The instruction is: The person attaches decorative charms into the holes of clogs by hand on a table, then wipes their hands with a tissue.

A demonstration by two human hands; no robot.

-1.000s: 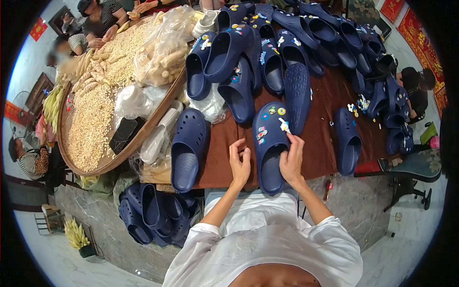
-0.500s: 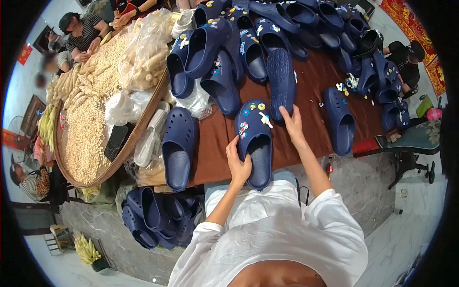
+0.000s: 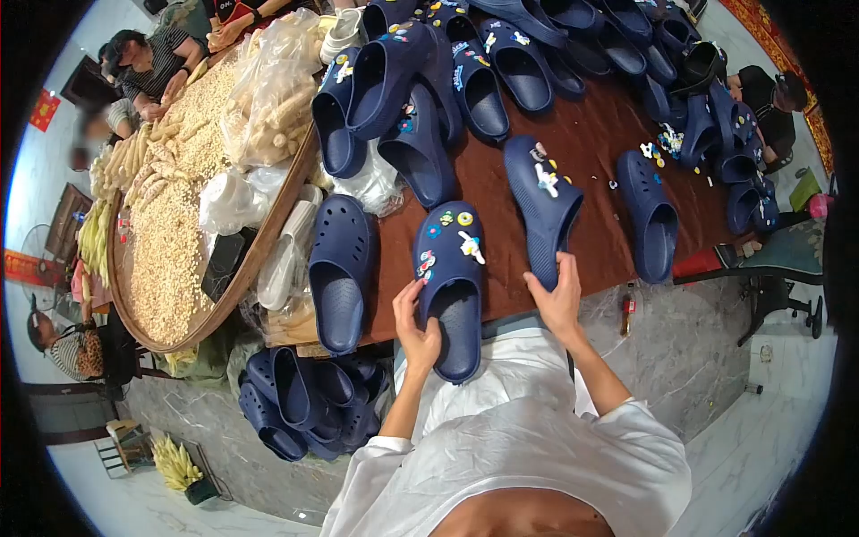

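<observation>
A navy blue clog (image 3: pixel 458 242) with colourful charms on its toe lies at the table's front edge, its heel overhanging toward me. My left hand (image 3: pixel 417 329) grips its left side, thumb at the opening. My right hand (image 3: pixel 557 295) holds a second navy clog (image 3: pixel 540 201) by the heel; it is tilted, with its side and part of its sole showing and charms on the toe. To the left lies a plain navy clog (image 3: pixel 342 268) without charms. Another plain clog (image 3: pixel 648 215) rests on the right, beside small loose charms (image 3: pixel 660 148).
Many decorated clogs (image 3: pixel 528 76) are piled across the back of the brown-covered table (image 3: pixel 599 233). At left stands a large round tray (image 3: pixel 170 345) of corn kernels. More clogs (image 3: pixel 309 403) sit below the table. Other people (image 3: pixel 157 67) are at the far left and right.
My right hand has drawn the second clog away from the pile toward me and turned it from sole-up onto its side. The clog in my left hand has shifted slightly left and nearer.
</observation>
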